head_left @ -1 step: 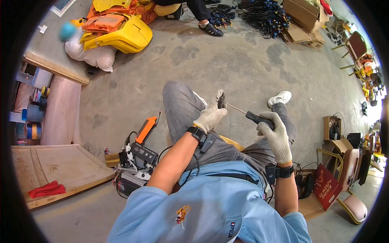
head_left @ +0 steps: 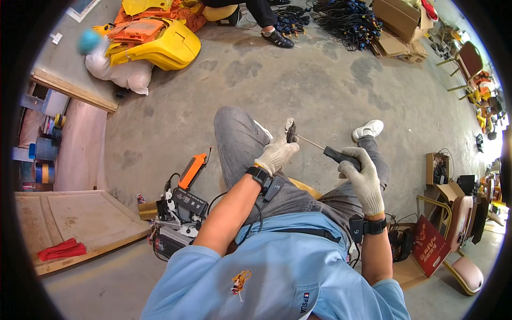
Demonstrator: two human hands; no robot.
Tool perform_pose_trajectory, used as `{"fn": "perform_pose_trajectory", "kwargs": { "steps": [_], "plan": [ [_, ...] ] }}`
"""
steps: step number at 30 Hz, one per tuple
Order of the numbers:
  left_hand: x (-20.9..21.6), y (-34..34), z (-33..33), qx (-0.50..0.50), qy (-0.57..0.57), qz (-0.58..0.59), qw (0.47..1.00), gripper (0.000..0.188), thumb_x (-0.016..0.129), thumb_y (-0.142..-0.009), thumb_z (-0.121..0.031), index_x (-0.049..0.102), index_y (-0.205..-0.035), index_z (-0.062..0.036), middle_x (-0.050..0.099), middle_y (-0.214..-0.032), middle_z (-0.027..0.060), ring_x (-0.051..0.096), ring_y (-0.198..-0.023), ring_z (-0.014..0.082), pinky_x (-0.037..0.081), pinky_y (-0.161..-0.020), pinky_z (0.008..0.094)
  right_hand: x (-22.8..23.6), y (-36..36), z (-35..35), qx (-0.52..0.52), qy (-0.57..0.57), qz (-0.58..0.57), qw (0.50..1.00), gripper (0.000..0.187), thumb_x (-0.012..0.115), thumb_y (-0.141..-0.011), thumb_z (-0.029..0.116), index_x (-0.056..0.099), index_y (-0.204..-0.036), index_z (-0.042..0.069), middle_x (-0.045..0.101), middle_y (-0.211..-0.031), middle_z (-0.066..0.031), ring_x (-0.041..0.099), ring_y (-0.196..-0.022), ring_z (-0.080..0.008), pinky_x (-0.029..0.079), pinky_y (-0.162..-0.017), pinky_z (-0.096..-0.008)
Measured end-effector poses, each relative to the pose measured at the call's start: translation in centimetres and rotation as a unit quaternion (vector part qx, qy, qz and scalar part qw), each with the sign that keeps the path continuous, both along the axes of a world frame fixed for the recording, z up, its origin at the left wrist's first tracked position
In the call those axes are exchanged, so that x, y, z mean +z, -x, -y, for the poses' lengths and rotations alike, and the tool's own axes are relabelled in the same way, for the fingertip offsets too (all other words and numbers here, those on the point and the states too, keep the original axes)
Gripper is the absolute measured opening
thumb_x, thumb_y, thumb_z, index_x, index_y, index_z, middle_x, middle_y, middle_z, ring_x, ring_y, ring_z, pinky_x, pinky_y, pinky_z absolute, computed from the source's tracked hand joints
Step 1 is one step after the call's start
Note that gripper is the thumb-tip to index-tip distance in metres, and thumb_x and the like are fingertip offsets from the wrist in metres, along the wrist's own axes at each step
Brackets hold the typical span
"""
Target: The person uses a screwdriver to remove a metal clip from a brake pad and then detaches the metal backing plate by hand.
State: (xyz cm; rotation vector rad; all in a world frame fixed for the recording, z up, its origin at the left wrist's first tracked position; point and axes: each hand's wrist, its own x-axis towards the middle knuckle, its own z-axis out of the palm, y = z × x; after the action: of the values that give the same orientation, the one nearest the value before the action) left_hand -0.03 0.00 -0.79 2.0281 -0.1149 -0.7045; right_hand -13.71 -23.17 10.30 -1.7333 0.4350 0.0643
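Both my hands wear pale knit gloves and meet over the gap between my knees. My right hand (head_left: 367,178) is wrapped round the black handle of a screwdriver (head_left: 337,155), whose thin metal shaft points left. Its tip reaches a small dark part (head_left: 291,131) with a lighter upper end, too small to name. My left hand (head_left: 277,153) grips that part between its fingers, some of which are hidden from above. Whether the tip sits in the part or only touches it, I cannot tell.
On my left lie a black box-shaped unit with cables (head_left: 190,202) and an orange piece (head_left: 192,170), near a wooden panel (head_left: 101,213). Yellow plastic covers (head_left: 178,48), a person's shoe (head_left: 278,39) and bundled cables (head_left: 349,24) are ahead. Right stand chairs (head_left: 461,221) and a red board (head_left: 429,245).
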Motion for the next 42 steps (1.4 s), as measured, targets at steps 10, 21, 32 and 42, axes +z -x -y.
{"fn": "perform_pose_trajectory", "kwargs": {
  "steps": [10,21,32,42],
  "plan": [
    [2.2,0.0,0.2,-0.006,-0.041,-0.040,0.998,0.048,0.070,-0.089,-0.038,0.065,-0.124,-0.0058,0.070,-0.096,0.0147,0.069,-0.089,0.0294,0.055,-0.083,0.0425,-0.5,0.1,0.0,0.004,0.007,0.016,1.000,0.035,0.072,-0.098,0.007,0.064,-0.130,-0.003,0.071,-0.103,-0.0081,0.069,-0.087,-0.0119,0.059,-0.080,-0.0288],
    [2.6,0.4,0.4,0.027,0.027,-0.039,0.998,0.066,0.062,-0.102,-0.061,0.058,-0.131,-0.0023,0.066,-0.092,0.0126,0.066,-0.084,0.0256,0.054,-0.078,0.0402,-0.2,0.2,-0.4,-0.002,0.035,0.028,0.999,0.033,0.072,-0.098,0.005,0.065,-0.130,-0.003,0.072,-0.106,-0.0084,0.070,-0.088,-0.0120,0.059,-0.080,-0.0287],
    [2.0,0.2,0.3,0.018,-0.023,-0.022,0.999,0.075,0.051,-0.105,-0.073,0.071,-0.113,-0.0015,0.070,-0.102,0.0198,0.067,-0.102,0.0335,0.051,-0.093,0.0425,0.1,0.4,0.1,-0.022,0.028,0.018,0.999,0.035,0.071,-0.097,0.004,0.065,-0.131,-0.003,0.072,-0.107,-0.0086,0.070,-0.089,-0.0123,0.059,-0.082,-0.0291],
    [-2.0,-0.3,0.3,0.048,0.062,-0.031,0.996,0.058,0.055,-0.110,-0.062,0.076,-0.112,-0.0082,0.071,-0.103,0.0024,0.063,-0.097,0.0163,0.049,-0.092,0.0327,0.1,0.9,0.6,-0.038,0.004,0.018,0.999,0.035,0.071,-0.095,0.005,0.066,-0.129,-0.004,0.071,-0.105,-0.0080,0.071,-0.088,-0.0131,0.060,-0.082,-0.0298]
  ]
}}
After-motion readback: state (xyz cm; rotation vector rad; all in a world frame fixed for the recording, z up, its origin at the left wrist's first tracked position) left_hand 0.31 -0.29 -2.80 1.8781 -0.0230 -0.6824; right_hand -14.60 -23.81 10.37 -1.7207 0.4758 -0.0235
